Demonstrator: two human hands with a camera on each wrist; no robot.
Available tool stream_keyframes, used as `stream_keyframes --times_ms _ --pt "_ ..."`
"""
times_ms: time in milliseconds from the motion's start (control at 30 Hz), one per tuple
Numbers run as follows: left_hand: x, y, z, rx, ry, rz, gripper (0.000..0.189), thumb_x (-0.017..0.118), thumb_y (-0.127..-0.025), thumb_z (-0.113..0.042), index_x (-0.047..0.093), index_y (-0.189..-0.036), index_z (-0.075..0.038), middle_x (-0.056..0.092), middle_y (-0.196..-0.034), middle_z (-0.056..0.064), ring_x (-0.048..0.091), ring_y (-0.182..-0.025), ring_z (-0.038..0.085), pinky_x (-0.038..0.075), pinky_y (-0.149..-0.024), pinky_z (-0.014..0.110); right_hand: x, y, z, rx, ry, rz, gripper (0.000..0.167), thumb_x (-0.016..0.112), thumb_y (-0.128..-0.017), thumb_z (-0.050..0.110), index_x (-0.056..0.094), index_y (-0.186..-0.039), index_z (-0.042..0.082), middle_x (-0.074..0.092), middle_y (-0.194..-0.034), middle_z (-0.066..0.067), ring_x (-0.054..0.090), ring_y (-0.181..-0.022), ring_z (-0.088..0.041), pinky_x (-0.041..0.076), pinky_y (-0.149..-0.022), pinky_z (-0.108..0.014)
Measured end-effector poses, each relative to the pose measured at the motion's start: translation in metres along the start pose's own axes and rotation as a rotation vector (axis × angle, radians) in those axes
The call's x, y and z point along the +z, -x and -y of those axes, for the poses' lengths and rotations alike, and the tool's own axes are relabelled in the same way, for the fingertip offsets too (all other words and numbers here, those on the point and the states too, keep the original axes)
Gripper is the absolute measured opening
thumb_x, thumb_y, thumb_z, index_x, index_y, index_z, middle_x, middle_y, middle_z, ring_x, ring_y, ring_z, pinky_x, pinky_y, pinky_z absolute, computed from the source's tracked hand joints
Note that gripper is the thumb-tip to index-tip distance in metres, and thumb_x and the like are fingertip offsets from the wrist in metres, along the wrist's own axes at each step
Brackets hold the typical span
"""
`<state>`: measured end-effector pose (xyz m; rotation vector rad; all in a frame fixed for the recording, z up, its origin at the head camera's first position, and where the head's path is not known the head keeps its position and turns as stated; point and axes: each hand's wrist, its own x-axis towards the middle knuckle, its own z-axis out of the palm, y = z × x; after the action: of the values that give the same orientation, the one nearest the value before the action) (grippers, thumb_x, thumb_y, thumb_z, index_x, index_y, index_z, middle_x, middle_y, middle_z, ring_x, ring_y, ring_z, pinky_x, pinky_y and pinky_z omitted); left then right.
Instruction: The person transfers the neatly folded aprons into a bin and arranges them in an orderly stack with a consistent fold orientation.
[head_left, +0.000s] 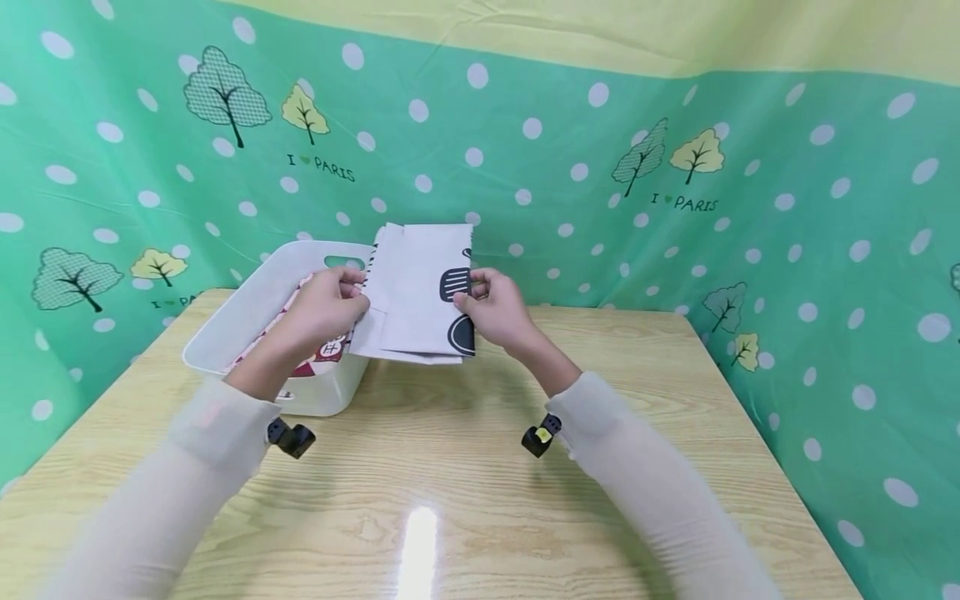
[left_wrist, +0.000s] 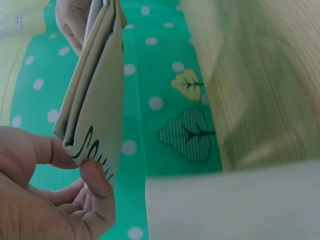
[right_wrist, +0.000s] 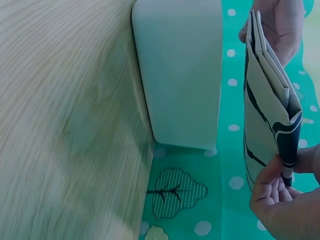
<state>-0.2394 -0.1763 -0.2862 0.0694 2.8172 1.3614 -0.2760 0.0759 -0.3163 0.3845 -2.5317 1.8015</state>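
A folded white sheet with black print (head_left: 420, 283) is held up above the table, several layers thick; whether it is cloth or paper I cannot tell. My left hand (head_left: 331, 302) pinches its left edge between thumb and fingers. At the opposite edge, my right hand (head_left: 501, 309) grips it beside the black printed shapes. From the left wrist view, the folded layers (left_wrist: 95, 95) show edge-on, with the left thumb and a finger on the lower corner. The right wrist view shows the right fingers holding a black-printed corner of the sheet (right_wrist: 270, 100).
Left of the sheet stands a white plastic basket (head_left: 345, 392) with a handle slot, partly behind my left arm. Red-and-white patterned items (head_left: 330, 348) lie inside it. The wood-grain table (head_left: 480, 467) meets a green dotted curtain (head_left: 525, 167) behind and at both sides.
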Motion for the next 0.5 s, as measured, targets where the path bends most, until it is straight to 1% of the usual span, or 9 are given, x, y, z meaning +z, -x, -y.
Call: stream_keyframes --times_ms 133,267,400,500 --pt "-0.010 0.000 0.008 0.001 -0.007 -0.007 0.046 0.050 -0.099 -0.010 0.045 -0.142 0.006 0.051 -0.117 0.019 0.050 -0.102 0.028 0.048 -0.069 0.023 0.011 -0.003 0.005 -0.011 -0.013 0.006 0.042 0.067 -0.099 0.009 0.054 -0.137 -0.004 0.064 -0.102 -0.014 0.063 -0.086 -0.020 0.056 -0.067 -0.026" --pt "-0.019 -0.002 0.017 -0.004 -0.020 -0.015 0.047 0.050 -0.099 -0.011 0.044 -0.143 0.006 0.052 -0.117 0.020 0.051 -0.101 0.029 0.050 -0.069 0.023 0.021 -0.006 0.010 -0.015 0.004 0.006 0.042 0.067 -0.100 0.011 0.055 -0.137 -0.003 0.064 -0.103 -0.013 0.063 -0.088 -0.020 0.057 -0.068 -0.026" --pt "-0.028 -0.003 0.025 -0.012 -0.025 -0.015 0.047 0.050 -0.101 -0.012 0.043 -0.143 0.007 0.051 -0.120 0.022 0.050 -0.105 0.032 0.051 -0.070 0.022 0.032 -0.010 0.013 -0.021 -0.007 -0.003 0.044 0.067 -0.099 0.010 0.053 -0.139 -0.004 0.064 -0.103 -0.013 0.064 -0.088 -0.020 0.058 -0.070 -0.027" --pt "-0.035 -0.004 0.032 -0.025 -0.033 -0.001 0.049 0.051 -0.102 -0.013 0.040 -0.146 0.007 0.049 -0.124 0.024 0.050 -0.107 0.035 0.054 -0.071 0.021 0.041 -0.013 0.016 -0.022 -0.026 -0.004 0.045 0.067 -0.099 0.008 0.053 -0.140 -0.005 0.064 -0.102 -0.013 0.065 -0.086 -0.020 0.060 -0.070 -0.026"
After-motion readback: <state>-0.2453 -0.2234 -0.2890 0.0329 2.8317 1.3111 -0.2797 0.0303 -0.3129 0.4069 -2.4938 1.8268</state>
